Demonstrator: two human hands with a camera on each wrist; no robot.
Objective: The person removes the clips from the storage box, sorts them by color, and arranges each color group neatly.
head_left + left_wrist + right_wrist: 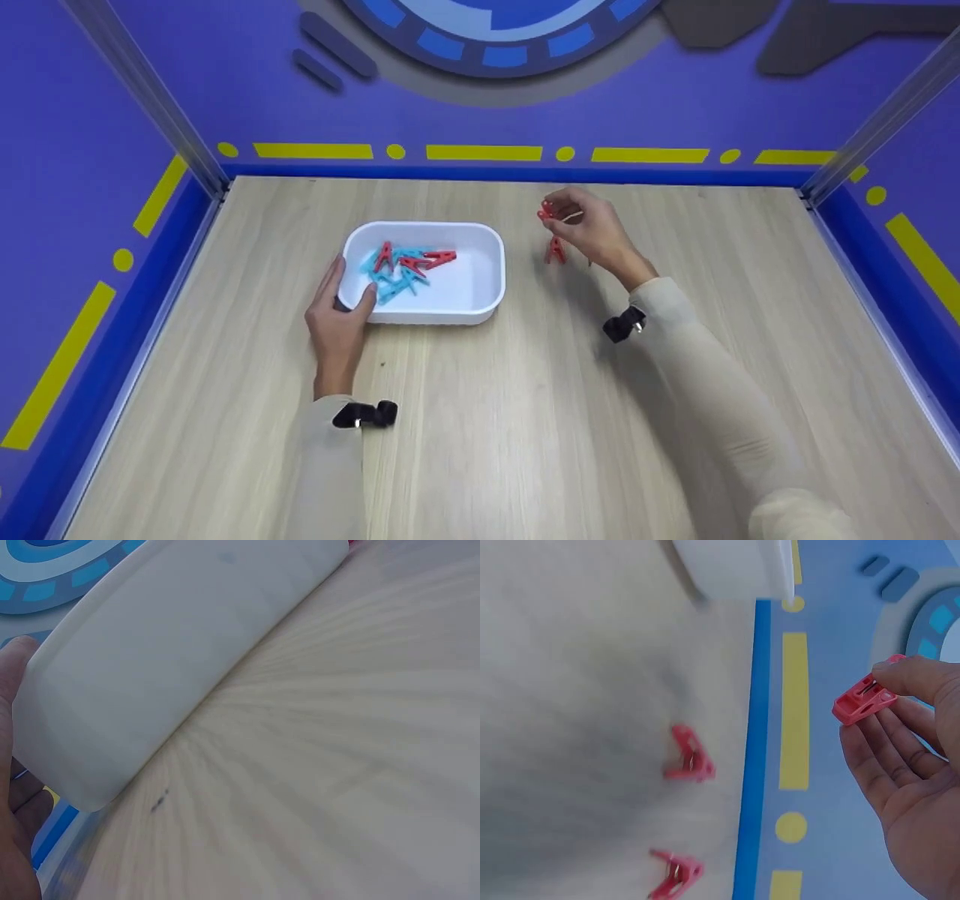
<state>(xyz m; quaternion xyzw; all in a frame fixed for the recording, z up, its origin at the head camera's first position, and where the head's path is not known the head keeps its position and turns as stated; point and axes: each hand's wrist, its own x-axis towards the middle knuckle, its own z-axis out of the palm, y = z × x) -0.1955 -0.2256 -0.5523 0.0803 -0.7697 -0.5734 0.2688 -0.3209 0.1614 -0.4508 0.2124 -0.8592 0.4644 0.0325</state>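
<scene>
My left hand (pixel 335 322) grips the left end of a white plastic tub (pixel 491 304), thumb at the near rim and fingers along the outer wall. In the tub lie several red and light-blue clothespins; one red clothespin (pixel 384 256) leans at the left. Right of the tub, my right hand (pixel 598 229) pinches a red clothespin (pixel 866 699) between thumb and fingers, raised above the table. Below that hand, another red clothespin (pixel 556 250) rests on the wood. The right wrist view shows a further red clothespin (pixel 676 874) on the table, mostly hidden by the hand in the head view.
The wooden table (pixel 480 450) runs back to a purple wall (pixel 225 90) with yellow marks. Side walls with metal edges close it in at left and right. A black wrist strap (pixel 624 325) sits on the right sleeve, another (pixel 365 415) on the left.
</scene>
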